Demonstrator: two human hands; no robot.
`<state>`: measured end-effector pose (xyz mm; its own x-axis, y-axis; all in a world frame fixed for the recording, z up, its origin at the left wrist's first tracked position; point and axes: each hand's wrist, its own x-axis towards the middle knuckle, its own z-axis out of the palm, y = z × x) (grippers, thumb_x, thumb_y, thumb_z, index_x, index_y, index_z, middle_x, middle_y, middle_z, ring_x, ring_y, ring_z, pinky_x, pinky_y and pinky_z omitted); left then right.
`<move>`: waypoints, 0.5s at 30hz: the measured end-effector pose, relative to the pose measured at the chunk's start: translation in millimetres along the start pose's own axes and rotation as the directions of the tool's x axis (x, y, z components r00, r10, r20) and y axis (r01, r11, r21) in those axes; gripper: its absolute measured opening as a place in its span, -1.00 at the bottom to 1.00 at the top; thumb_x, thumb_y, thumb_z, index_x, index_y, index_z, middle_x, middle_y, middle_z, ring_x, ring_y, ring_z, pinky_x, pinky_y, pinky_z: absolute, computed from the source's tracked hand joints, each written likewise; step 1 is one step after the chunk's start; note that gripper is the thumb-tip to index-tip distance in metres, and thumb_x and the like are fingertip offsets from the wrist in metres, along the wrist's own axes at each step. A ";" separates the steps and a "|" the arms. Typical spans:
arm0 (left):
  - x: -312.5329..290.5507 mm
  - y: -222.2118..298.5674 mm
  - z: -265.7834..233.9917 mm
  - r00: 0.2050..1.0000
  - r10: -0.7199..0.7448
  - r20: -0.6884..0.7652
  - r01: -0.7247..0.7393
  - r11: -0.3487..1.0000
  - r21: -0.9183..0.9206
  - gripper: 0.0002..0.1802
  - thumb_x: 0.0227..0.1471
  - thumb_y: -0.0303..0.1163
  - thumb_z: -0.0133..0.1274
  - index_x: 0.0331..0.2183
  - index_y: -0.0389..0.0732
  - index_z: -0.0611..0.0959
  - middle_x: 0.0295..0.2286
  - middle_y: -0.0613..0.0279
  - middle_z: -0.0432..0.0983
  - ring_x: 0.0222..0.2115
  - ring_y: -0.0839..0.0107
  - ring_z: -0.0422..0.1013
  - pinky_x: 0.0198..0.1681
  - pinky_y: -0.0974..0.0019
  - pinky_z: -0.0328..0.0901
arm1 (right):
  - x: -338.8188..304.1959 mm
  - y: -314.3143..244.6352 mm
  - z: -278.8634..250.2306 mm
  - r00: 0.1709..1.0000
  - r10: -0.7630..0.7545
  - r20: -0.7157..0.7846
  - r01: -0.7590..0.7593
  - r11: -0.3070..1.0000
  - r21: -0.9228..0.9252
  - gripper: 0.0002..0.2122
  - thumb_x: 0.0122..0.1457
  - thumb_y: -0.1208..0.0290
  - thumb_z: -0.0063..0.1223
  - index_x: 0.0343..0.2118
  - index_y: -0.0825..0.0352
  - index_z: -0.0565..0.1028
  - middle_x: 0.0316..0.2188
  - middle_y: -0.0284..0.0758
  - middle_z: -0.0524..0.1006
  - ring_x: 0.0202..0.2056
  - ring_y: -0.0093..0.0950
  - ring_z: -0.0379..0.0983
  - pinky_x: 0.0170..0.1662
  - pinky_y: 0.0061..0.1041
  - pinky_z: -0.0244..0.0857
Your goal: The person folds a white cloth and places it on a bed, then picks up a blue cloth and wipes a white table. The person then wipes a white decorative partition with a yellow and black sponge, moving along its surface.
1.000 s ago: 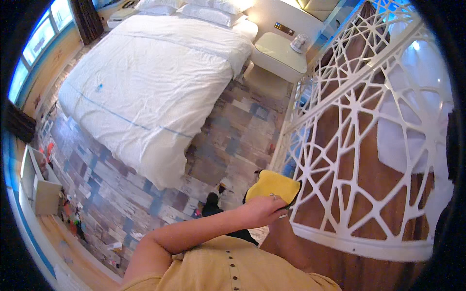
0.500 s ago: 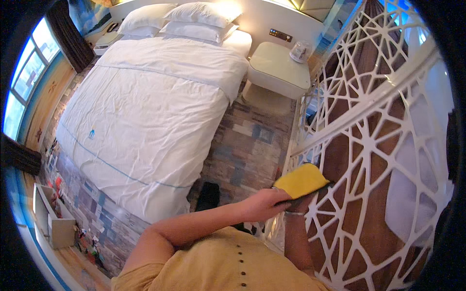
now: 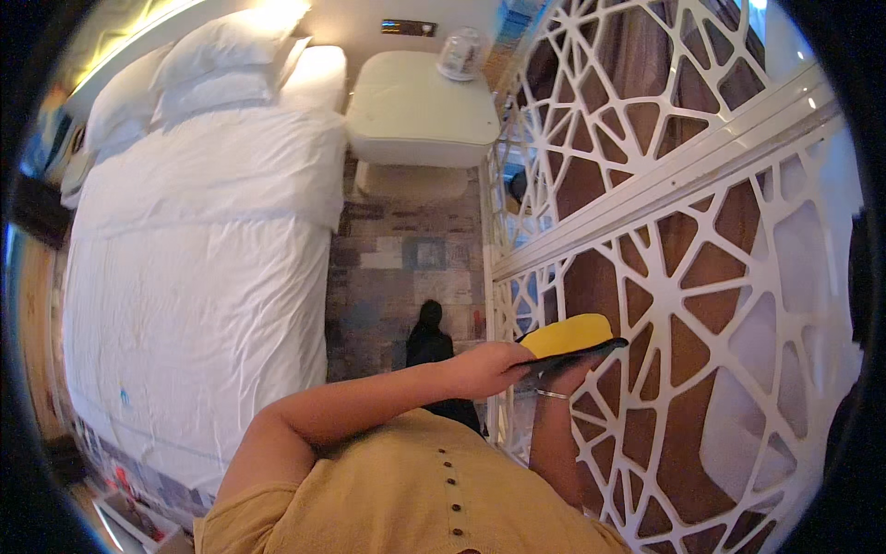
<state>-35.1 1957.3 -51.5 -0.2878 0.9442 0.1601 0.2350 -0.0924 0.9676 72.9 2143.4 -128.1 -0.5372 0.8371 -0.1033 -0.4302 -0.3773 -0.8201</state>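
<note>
A folded yellow cloth (image 3: 570, 334) with a dark underside is held up in front of my body, close to the white lattice screen (image 3: 664, 300). My left hand (image 3: 494, 367) is closed on the cloth's left end. Beneath it, my right hand (image 3: 563, 378) holds the cloth from below, with its fingers mostly hidden. A thin band (image 3: 553, 394) circles my right wrist.
A bed with a white quilt (image 3: 198, 277) fills the left side. A pale bedside table (image 3: 415, 111) stands at the back, carrying a clear-covered item (image 3: 459, 54). The screen rises along my right, with brown curtain behind it. Dark footwear (image 3: 429, 342) shows below on the patterned floor (image 3: 406, 249).
My view has turned right, so the bed lies further left and the bedside table more central. The cloth has tilted flatter; both hands stay on it.
</note>
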 end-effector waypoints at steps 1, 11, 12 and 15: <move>15.4 -8.8 -15.4 1.000 -0.008 0.005 0.008 1.000 0.003 -0.74 0.05 -0.39 -0.06 -0.22 -0.34 0.50 -0.38 -0.11 0.45 -0.32 -0.04 0.40 -0.26 0.10 0.29 | 19.2 6.0 7.5 0.999 -0.016 -0.038 0.015 0.999 -0.033 -0.59 0.22 0.02 -0.22 -0.04 0.24 0.33 -0.15 -0.29 0.44 -0.17 -0.37 0.40 -0.06 -0.30 0.31; 201.4 -36.3 -196.2 0.919 0.230 -0.321 -0.046 0.870 0.492 -0.80 0.03 -0.37 -0.03 -0.27 -0.21 0.54 -0.45 -0.01 0.46 -0.42 0.07 0.43 -0.37 0.09 0.32 | 261.4 17.9 181.4 0.997 -0.003 -0.073 -0.006 0.992 -0.126 -0.69 0.21 0.27 -0.15 -0.11 0.40 0.38 -0.20 -0.30 0.44 -0.22 -0.41 0.37 -0.11 -0.41 0.27; 212.8 -36.0 -221.0 0.906 0.241 -0.346 0.017 0.800 0.600 -0.80 0.01 -0.37 -0.02 -0.27 -0.19 0.54 -0.47 0.00 0.46 -0.45 0.08 0.44 -0.39 0.08 0.32 | 270.9 17.3 206.2 0.993 -0.072 -0.098 0.057 0.987 -0.150 -0.70 0.19 0.31 -0.11 -0.11 0.42 0.39 -0.21 -0.30 0.44 -0.23 -0.42 0.36 -0.13 -0.44 0.26; 242.5 -35.7 -283.0 0.883 0.149 -0.444 0.222 0.702 0.677 -0.82 -0.01 -0.35 0.01 -0.30 -0.16 0.55 -0.53 -0.01 0.47 -0.50 0.08 0.44 -0.46 0.07 0.32 | 298.8 20.3 260.3 0.958 -0.286 0.013 0.275 0.906 -0.324 -0.77 0.18 0.42 -0.07 -0.15 0.44 0.41 -0.26 -0.36 0.45 -0.27 -0.52 0.36 -0.16 -0.55 0.25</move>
<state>-376.0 2100.1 8.0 -0.6317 0.6801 0.3722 0.7294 0.3587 0.5825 -285.2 2282.7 -29.1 -0.4014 0.9047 0.1428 -0.3023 0.0164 -0.9531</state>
